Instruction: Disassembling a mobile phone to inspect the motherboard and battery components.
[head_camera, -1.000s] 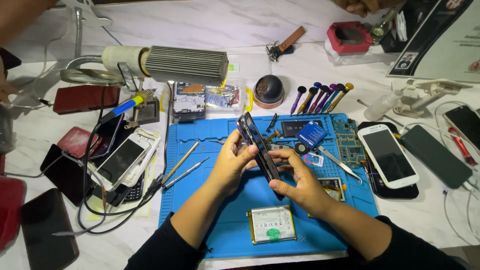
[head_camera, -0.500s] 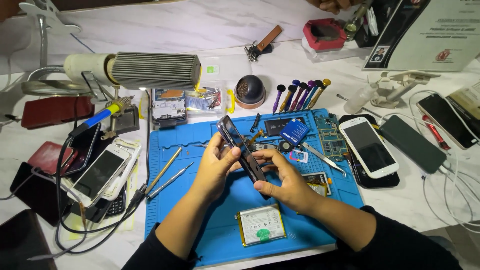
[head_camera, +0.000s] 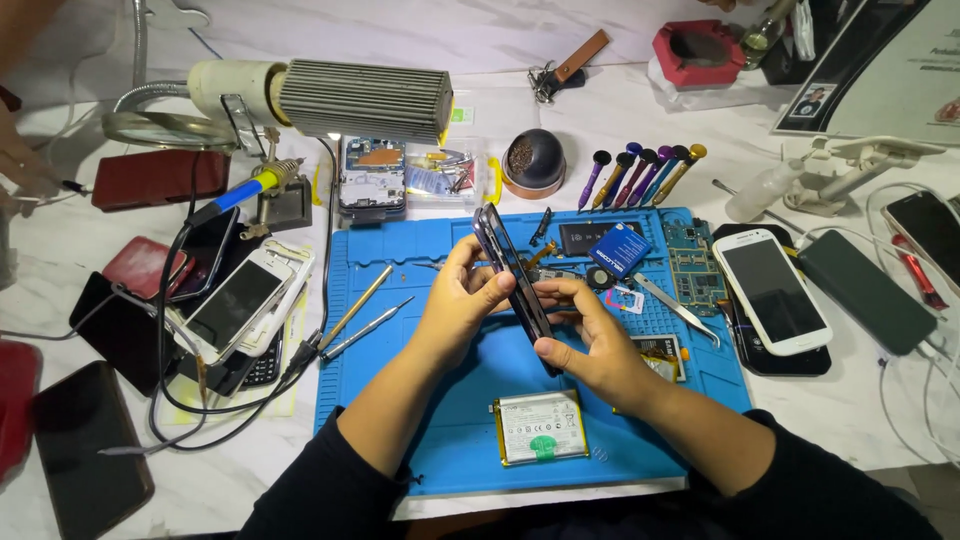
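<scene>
Above the blue mat (head_camera: 440, 440), both hands hold one dark phone (head_camera: 512, 285) up in the air — it does not touch the mat. The phone is turned on its thin edge, so we see its side and not its flat face. Its long way runs from far-left to near-right: the top end points away toward the clear box (head_camera: 415, 175), and the low end comes back toward the person. The left hand (head_camera: 458, 308) sits on the left side of the phone, with its fingers (head_camera: 468, 262) curled shut around the upper half. The right hand (head_camera: 590, 340) sits on the right side and lower down, its fingers (head_camera: 555, 291) closed on the edge near the middle and its thumb pressed near the low end. So the phone lies right between the two hands, and both are touching it — neither one is nearer. A flat white battery (head_camera: 538, 427) rests on the mat just below the hands, near but apart. A white phone (head_camera: 772, 290) lies well off to the right on the counter (head_camera: 620, 95).
</scene>
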